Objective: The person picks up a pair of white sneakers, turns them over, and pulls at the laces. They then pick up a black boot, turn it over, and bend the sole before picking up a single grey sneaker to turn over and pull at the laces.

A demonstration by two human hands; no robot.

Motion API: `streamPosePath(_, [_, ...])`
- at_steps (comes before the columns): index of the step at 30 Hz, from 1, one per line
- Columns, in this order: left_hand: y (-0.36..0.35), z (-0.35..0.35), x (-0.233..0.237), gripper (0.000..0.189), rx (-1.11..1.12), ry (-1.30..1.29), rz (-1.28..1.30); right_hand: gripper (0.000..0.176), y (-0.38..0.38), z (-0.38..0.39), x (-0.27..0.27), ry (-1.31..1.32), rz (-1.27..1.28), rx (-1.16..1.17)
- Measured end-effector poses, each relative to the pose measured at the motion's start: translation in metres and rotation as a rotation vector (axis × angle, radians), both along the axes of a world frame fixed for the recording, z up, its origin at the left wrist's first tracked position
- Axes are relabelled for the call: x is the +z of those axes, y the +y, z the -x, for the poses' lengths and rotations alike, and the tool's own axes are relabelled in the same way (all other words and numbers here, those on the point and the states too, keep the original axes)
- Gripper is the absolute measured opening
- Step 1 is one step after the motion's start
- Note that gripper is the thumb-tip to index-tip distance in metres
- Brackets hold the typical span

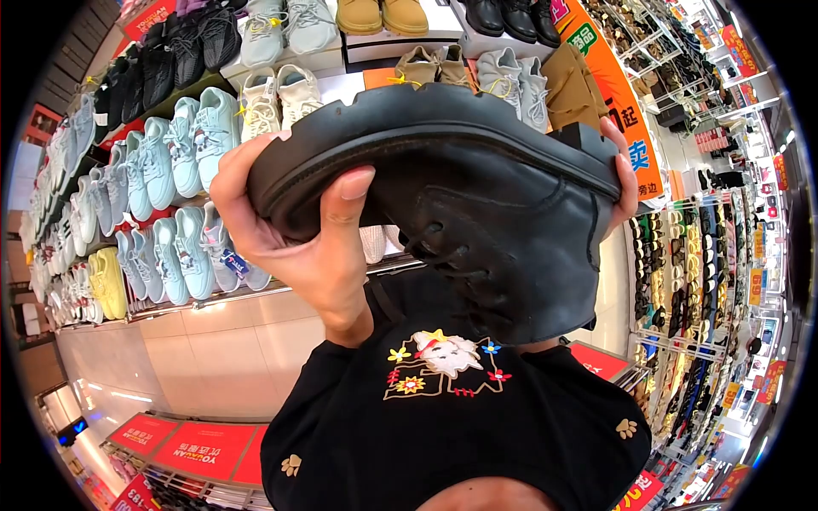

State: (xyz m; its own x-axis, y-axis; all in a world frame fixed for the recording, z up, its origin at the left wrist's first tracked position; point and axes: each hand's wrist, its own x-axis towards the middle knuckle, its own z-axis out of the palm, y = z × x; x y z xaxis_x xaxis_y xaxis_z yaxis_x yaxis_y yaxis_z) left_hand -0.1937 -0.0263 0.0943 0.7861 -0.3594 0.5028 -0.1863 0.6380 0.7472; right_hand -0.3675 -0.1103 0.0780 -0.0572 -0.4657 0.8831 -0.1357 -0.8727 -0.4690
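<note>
Head view, and here's the black shoe, front and centre, sole up, toe to the left, heel to the right, laces hanging below the sole! The left hand has the toe, thumb against the upper, fingers clamped around the sole's edge. Over on the right, the right hand has its fingers clamped round the heel, its thumb hidden. Beyond, pale blue sneakers line the left, tan boots sit far behind, racks of footwear fill the right, and red signs lie near left.
</note>
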Motion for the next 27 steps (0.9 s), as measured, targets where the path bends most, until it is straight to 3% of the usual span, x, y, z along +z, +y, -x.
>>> streamPosePath(4, [-0.001, -0.003, -0.003, 0.058, 0.006, -0.027, 0.013, 0.036, 0.004, -0.007, 0.003, -0.041, -0.039, -0.018])
streamPosePath(7, [-0.002, -0.003, -0.003, 0.057, 0.03, -0.069, 0.005, 0.038, 0.004, -0.006, 0.002, -0.048, -0.049, -0.012])
streamPosePath(9, [-0.003, -0.002, -0.001, 0.056, 0.01, -0.027, -0.005, 0.053, 0.0, 0.0, -0.001, -0.015, -0.044, 0.048])
streamPosePath(15, [-0.004, -0.005, -0.004, 0.052, 0.0, -0.074, -0.042, 0.062, 0.0, 0.002, -0.002, 0.075, -0.057, 0.011])
streamPosePath(25, [-0.008, -0.006, -0.001, 0.049, -0.009, -0.076, -0.057, 0.067, -0.009, 0.006, -0.01, 0.05, -0.086, 0.089])
streamPosePath(27, [-0.009, -0.006, -0.001, 0.049, 0.001, -0.112, -0.066, 0.06, -0.009, 0.007, -0.01, 0.109, -0.097, 0.095])
